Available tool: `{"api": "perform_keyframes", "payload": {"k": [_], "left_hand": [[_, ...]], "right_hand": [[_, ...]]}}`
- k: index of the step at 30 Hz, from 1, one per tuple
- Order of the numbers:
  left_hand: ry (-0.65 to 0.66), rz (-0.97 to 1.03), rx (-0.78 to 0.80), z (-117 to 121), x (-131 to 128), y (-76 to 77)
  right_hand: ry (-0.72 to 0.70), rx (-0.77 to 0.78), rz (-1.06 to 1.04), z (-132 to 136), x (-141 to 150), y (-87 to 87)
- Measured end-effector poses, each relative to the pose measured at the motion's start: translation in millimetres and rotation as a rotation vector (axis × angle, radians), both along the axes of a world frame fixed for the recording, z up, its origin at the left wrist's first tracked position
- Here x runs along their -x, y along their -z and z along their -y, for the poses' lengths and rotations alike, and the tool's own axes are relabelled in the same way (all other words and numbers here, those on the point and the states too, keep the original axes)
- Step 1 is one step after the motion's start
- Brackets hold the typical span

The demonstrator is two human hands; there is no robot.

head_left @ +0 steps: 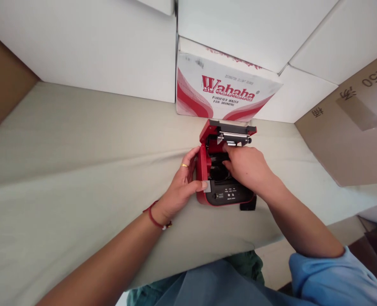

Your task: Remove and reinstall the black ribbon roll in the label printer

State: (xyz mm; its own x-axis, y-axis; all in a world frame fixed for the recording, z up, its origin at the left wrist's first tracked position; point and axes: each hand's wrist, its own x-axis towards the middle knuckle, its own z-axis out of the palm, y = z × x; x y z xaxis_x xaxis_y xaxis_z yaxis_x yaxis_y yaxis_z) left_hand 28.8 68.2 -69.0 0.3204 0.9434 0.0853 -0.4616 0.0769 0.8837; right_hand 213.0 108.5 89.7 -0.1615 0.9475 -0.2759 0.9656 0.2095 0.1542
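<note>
A red and black label printer point(231, 196) stands on the cloth-covered surface with its hinged lid point(228, 128) raised. My left hand point(184, 180) grips the printer's left side, thumb on a grey piece at the front left corner and fingers along the outer wall. Inside the open compartment is my right hand point(247, 168), its fingers bent under the lid's roller. Its fingertips are partly hidden, and what they hold, if anything, cannot be made out. Dark, shiny parts show in the compartment. A small black piece point(248, 204) lies by the printer's front right corner.
Behind the printer stands a Wahaha water carton point(227, 91), among large white boxes point(112, 46). A brown cardboard box point(354, 131) is at the right, and another brown panel point(3, 80) at the far left. Pale green cloth point(80, 178) covers the surface, with creases.
</note>
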Motion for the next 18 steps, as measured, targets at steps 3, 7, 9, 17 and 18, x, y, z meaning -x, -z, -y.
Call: {"api": "perform_keyframes", "payload": {"k": [3,7,9,17,18], "left_hand": [[0.003,-0.002,-0.003,0,0,-0.3],[0.010,0.031,0.010,0,-1,-3.3],[-0.001,0.038,0.010,2,0,-5.3],[-0.096,-0.105,-0.094,15,4,-1.4],[-0.141,-0.158,-0.134,17,6,-1.3]], "right_hand": [[-0.045,-0.023,-0.292,9,-24,7.7],[-0.279,-0.237,-0.768,42,-56,17.2],[-0.422,-0.313,-0.834,63,-66,22.4],[-0.573,-0.487,-0.753,114,-76,52.4],[-0.574,-0.505,-0.766,116,-76,54.7]]}}
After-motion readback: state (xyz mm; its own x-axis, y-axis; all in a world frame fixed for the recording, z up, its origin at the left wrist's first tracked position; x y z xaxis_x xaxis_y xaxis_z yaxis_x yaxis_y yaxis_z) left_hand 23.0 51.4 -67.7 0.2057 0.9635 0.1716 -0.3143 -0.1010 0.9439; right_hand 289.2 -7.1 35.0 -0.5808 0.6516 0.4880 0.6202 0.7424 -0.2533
